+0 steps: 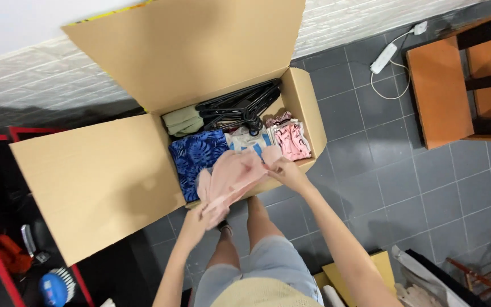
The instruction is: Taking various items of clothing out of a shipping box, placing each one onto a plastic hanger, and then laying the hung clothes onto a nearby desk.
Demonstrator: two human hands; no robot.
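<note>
Both hands have a closed grip on one pale pink garment: the left hand pinches its lower end near the person's knees, and the right hand pinches its upper end at the near rim of the cardboard box. The cloth hangs between them, slack and creased, partly over the box's front edge and partly above the floor.

Judging by those folds, it is light, thin and floppy, with no stiffness of its own, so it will sag wherever it is not held; a hold at two edges or corners, as now, should keep it spread out. It does not look fragile or slippery.

Just behind it inside the box lie a blue leaf-print cloth, a striped blue and white piece, a pink printed item, an olive green fold and a bundle of black hangers. The box flaps stand open to the left and back. Well apart to the right are a wooden stool and a white power strip.
</note>
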